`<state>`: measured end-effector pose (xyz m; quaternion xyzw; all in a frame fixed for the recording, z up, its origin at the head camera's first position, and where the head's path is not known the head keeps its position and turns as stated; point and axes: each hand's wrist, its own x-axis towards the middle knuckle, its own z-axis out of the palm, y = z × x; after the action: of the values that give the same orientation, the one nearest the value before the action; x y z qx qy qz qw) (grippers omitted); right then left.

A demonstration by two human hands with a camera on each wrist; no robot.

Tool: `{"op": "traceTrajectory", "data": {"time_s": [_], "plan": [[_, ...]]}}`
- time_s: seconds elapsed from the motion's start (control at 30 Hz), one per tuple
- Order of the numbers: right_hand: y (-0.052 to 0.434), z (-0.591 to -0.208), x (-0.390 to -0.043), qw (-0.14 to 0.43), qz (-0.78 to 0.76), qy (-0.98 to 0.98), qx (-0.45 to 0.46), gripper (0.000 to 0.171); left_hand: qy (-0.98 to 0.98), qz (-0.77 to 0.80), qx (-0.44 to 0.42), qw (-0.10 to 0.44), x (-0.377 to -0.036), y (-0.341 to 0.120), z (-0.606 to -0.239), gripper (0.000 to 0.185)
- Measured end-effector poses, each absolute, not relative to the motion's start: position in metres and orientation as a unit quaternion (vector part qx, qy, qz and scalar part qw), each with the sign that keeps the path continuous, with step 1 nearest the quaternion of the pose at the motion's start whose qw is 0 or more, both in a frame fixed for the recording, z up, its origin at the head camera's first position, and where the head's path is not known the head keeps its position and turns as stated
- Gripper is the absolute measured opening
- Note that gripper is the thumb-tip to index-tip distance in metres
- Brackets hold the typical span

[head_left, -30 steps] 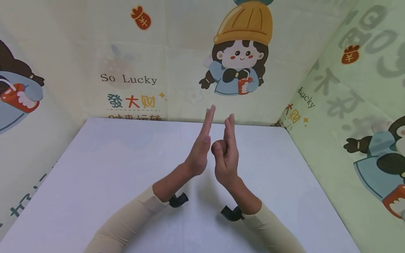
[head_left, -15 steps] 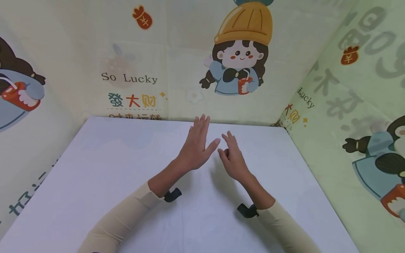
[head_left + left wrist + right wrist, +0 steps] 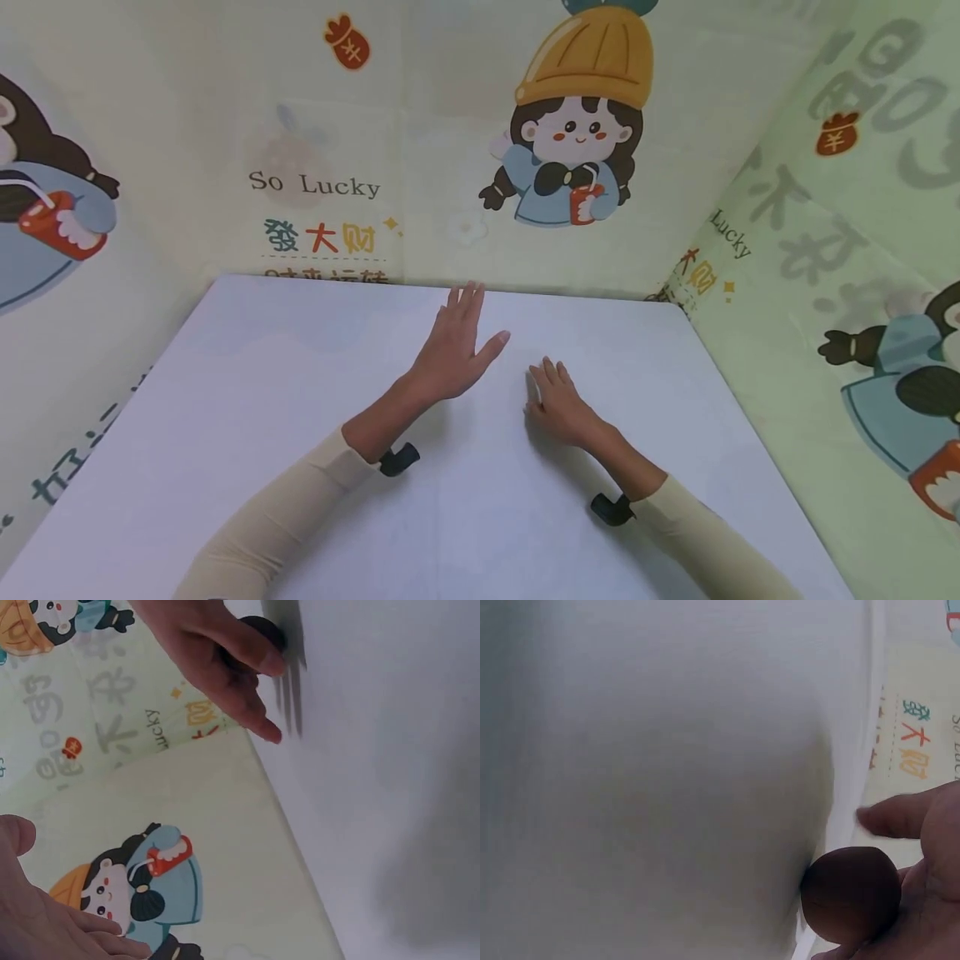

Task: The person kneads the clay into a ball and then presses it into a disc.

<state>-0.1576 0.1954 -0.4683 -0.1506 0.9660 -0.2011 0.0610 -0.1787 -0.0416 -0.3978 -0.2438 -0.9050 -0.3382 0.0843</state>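
A smooth brown ball (image 3: 851, 892), slightly flattened and clay-like, sits against the palm side of my right hand (image 3: 562, 407), right at the white tabletop. From the head view that hand covers the ball. Its fingers reach forward fairly straight, and in the right wrist view the thumb stands away from the ball. In the left wrist view, part of the dark ball (image 3: 264, 631) shows past the right thumb. My left hand (image 3: 448, 354) hovers over the table to the left, fingers straight and thumb spread, holding nothing.
The white tabletop (image 3: 300, 367) ends at a back edge against a cream wall cloth (image 3: 435, 150) printed with cartoon figures and lettering. Printed cloth also closes in both sides. A black wrist strap piece (image 3: 400, 460) hangs below the left cuff, another (image 3: 612, 509) below the right.
My hands have parted from upright, palms facing, with the ball gripped by the right thumb. The right hand has turned palm down and lowered to the table; the left has turned and drifted left.
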Motion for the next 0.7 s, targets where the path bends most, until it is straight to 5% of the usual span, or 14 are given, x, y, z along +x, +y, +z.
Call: {"op": "traceTrajectory", "data": {"time_s": [0.3,0.7], "plan": [[0.195,-0.469,-0.18,-0.02,-0.202,0.969,-0.137,0.064,-0.928,-0.299,-0.216,0.059,-0.186,-0.053,-0.406,0.084],[0.2,-0.481,-0.199,0.01,-0.111,0.985,-0.131,0.072,-0.938,-0.288,-0.192,0.028,-0.193,-0.067,-0.411,0.074]]}}
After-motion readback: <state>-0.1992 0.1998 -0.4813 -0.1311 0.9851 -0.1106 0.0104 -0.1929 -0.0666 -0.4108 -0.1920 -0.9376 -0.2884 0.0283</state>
